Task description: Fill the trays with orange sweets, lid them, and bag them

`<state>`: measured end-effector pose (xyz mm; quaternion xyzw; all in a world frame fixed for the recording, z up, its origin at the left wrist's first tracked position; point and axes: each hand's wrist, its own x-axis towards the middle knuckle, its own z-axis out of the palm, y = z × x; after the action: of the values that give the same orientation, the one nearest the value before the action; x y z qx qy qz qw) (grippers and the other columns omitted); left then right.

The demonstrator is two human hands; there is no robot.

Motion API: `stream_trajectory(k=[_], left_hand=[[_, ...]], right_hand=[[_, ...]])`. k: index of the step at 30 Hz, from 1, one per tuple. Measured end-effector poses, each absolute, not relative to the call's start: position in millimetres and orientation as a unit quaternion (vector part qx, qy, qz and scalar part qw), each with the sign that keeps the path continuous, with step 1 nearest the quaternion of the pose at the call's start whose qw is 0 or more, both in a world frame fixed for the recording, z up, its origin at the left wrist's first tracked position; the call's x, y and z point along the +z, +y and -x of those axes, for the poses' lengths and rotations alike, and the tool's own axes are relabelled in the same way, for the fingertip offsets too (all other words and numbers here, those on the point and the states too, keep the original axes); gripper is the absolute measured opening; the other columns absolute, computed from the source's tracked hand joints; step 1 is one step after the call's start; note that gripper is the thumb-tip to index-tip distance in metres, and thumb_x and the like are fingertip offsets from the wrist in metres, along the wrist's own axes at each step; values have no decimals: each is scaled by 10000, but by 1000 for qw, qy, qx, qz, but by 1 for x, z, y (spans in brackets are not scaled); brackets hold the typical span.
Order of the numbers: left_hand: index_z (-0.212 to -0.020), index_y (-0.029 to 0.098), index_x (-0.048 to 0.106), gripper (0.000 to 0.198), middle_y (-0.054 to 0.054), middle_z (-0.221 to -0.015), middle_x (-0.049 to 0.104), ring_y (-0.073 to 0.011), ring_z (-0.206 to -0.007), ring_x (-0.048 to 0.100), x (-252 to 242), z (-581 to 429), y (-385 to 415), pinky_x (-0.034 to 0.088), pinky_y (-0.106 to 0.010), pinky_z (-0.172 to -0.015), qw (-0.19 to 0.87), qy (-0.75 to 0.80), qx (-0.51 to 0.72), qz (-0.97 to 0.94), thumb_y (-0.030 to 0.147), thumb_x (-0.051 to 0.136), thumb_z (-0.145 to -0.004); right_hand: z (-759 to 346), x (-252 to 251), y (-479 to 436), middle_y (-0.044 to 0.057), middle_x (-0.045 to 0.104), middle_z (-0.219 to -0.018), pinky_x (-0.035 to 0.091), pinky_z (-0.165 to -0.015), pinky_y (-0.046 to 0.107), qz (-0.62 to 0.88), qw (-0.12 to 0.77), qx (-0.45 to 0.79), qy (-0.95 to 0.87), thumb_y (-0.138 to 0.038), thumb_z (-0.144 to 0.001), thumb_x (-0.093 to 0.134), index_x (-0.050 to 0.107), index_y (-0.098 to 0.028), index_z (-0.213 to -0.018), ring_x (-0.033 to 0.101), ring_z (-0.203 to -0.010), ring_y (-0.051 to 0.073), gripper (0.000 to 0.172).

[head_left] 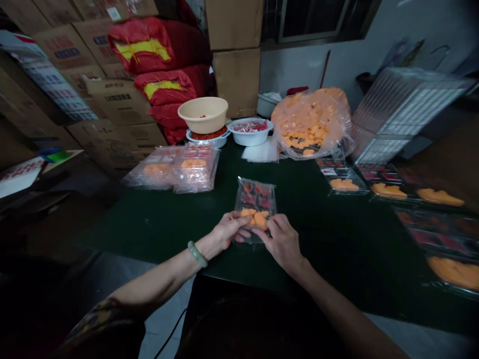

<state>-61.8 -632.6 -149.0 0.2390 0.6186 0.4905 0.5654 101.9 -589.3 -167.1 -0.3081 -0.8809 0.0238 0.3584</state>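
A transparent plastic pack [256,201] lies on the dark green table in front of me. Small dark red pieces sit in its upper compartments, and orange pieces [259,219] fill the lower part. My left hand [229,229], below a pale green bangle [197,254], grips the pack's lower left side with the thumb over the orange pieces. At the lower right edge, my right hand [282,242] pinches the pack between thumb and fingers. Some of the fingertips are hidden under or behind the plastic.
Filled packs are piled [194,169] at the back left; more filled packs [389,189] lie along the right. Behind stand a beige basin [204,112], a white basin [250,132] and a large bag of orange pieces [310,124]. A white rack [404,104] is at the right.
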Motion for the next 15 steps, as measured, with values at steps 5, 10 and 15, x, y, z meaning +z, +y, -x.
stream_trajectory(k=[5, 10, 15], left_hand=[[-815, 91, 583, 309, -91, -679, 675, -169, -526, 644, -125, 52, -636, 486, -206, -412, 614, 451, 604, -235, 280, 751, -638], [-756, 112, 551, 332, -43, -592, 630, -190, -514, 639, -82, 61, -635, 481, -218, -392, 525, 431, 670, -299, 307, 773, -606], [-781, 100, 569, 313, -42, -639, 638, -123, -446, 571, -37, 119, -647, 476, -232, -415, 415, 480, 697, -334, 293, 758, -622]], right_hand=[[-136, -149, -598, 121, 565, -1020, 524, -804, 330, 233, 460, -7, -857, -80, -842, 534, 583, -151, -949, 564, -1017, 223, 137], [-137, -124, -602, 96, 570, -1028, 527, -766, 342, 251, 484, -49, -837, -61, -815, 543, 559, -195, -1093, 599, -909, 199, 309], [-118, -102, -604, 84, 569, -1059, 544, -718, 258, 200, 487, 83, -846, -125, -870, 467, 549, -217, -1130, 616, -879, 153, 287]])
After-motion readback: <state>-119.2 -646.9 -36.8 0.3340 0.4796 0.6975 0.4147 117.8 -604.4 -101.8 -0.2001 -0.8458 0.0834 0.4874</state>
